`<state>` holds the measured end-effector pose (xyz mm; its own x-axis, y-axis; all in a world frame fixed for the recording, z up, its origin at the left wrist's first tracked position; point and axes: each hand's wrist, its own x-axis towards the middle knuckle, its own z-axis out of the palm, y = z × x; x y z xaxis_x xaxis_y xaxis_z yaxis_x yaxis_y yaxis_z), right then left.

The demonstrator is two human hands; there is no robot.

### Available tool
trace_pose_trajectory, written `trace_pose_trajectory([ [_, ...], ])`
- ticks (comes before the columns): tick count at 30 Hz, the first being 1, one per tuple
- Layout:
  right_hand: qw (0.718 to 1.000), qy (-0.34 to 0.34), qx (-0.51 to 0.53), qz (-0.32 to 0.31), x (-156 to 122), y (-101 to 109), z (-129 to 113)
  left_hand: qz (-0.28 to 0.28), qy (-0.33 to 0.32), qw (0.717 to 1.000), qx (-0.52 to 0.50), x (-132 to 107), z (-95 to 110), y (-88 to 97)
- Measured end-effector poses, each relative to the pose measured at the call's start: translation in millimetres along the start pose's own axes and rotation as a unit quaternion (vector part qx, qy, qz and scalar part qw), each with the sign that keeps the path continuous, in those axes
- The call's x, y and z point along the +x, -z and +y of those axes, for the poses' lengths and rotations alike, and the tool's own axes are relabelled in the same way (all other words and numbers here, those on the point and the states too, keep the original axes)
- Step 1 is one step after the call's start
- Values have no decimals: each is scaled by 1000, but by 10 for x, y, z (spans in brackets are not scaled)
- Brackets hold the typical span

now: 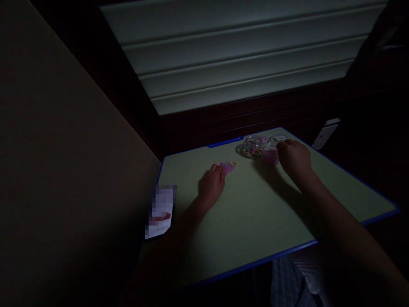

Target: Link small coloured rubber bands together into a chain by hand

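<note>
My left hand (212, 185) rests on the table with its fingers bent and close together. Its fingertips touch a small purple-pink heap (227, 168) of what look like tiny loops or beads, with a yellowish ring at its far side. Farther right, my right hand (295, 158) is raised, its fingers closed in a pinch; what they hold, if anything, is hidden. Just left of it stands a clear tub with pink contents (270, 157), partly blurred. Beside that is a clear round container (252, 147) holding many-coloured small rings.
A clear lid or dish with a white label (279, 138) lies behind my right hand. The pale table (249, 226) has a blue rim. A phone-like object (161, 213) lies at its left edge, against a wall (79, 170). The room is dim.
</note>
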<state>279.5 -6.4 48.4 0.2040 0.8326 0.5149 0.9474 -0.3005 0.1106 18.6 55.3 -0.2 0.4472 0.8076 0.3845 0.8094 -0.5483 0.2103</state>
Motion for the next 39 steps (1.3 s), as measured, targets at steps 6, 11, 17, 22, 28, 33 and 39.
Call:
trace_pose_trajectory([
  [6, 1000, -10, 0, -26, -3, -23, 1, -9, -2, 1000, 4, 1, -31, -43],
  [11, 1000, -10, 1, -26, -12, 8, -18, -17, -5, 1000, 14, -12, -14, -42],
  [17, 1000, -2, 3, -16, -10, 20, -27, -31, -11, 999, 30, -13, -3, -36],
  [22, 1000, 24, 19, -3, -16, 45, -84, -35, -16, 999, 24, -8, -11, -50],
  [28, 994, 52, 94, -1, -40, 56, -194, -30, -4, 1000, 3, -8, -3, -38],
  [33, 976, 80, 202, -11, -60, 6, -301, -30, 17, 999, -5, 2, 33, 13],
  [39, 923, 168, 345, -27, -145, -116, -533, -7, -13, 999, -30, -10, 78, 42],
])
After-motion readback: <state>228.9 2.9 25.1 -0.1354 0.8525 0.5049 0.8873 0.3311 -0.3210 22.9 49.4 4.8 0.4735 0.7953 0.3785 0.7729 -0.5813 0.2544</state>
